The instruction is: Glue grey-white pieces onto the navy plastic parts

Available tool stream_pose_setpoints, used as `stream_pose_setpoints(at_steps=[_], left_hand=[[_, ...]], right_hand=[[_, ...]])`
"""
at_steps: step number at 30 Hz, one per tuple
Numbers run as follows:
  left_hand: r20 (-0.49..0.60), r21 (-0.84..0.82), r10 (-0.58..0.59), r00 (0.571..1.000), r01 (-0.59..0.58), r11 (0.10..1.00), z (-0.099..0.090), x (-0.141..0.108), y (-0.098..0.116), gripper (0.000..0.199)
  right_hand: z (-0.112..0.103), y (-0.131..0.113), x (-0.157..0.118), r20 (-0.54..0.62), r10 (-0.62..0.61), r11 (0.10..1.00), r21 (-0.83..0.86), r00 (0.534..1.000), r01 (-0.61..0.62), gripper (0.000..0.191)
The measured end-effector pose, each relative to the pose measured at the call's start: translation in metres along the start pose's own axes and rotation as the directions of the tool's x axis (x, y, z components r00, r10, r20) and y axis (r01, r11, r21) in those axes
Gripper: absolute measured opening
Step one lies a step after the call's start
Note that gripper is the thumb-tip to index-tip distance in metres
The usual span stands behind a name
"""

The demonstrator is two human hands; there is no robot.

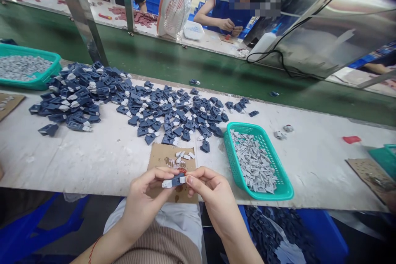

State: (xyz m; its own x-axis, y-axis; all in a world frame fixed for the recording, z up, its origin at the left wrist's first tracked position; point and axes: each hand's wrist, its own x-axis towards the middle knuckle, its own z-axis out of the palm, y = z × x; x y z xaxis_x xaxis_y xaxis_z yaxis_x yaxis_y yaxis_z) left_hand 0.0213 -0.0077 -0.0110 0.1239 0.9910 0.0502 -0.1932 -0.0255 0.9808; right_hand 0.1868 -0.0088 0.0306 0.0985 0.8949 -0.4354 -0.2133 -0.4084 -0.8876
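Between my two hands is a small dark blue part [178, 180] with a white piece at each end, held above a brown cardboard square [157, 156]. My left hand [144, 200] pinches its left side between thumb and fingers. The thumb and fingers of my right hand [213, 194] close on the white piece [182, 180] at its right end. Several loose white pieces [187, 156] lie on the cardboard beside a wet, shiny patch. Something red shows just behind the held part, partly hidden by my fingers.
A green basket [286, 187] of grey-white pieces stands to the right. Heaped blue parts [173, 111] spread across the table behind the cardboard. Another green basket [57, 60] is far left. Beyond a green belt [148, 55], people work at another table. A blue bin [329, 231] sits below right.
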Motion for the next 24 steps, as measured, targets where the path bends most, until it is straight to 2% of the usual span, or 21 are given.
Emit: stream_pose_setpoints(at_steps=[8,15,19,24], left_hand=[[0.019,0.112,0.103,0.995,-0.104,0.988,-0.003,-0.001,-0.002,0.027],[0.049,0.208,0.221,0.974,-0.226,0.952,-0.008,0.001,0.002,0.035],[0.004,0.185,0.198,0.980,-0.195,0.963,-0.007,0.001,0.002,0.032],[-0.072,0.072,0.137,0.988,-0.132,0.989,-0.003,-0.002,0.000,0.025]], right_hand=[[0.008,-0.002,-0.002,0.013,0.011,1.000,-0.025,1.000,-0.011,0.025],[0.006,-0.001,0.000,0.050,0.015,0.999,-0.049,0.999,-0.013,0.026],[0.011,-0.003,-0.002,0.017,0.011,0.999,-0.037,1.000,-0.010,0.027],[0.020,0.003,-0.005,-0.036,-0.003,0.999,0.033,0.999,0.004,0.027]])
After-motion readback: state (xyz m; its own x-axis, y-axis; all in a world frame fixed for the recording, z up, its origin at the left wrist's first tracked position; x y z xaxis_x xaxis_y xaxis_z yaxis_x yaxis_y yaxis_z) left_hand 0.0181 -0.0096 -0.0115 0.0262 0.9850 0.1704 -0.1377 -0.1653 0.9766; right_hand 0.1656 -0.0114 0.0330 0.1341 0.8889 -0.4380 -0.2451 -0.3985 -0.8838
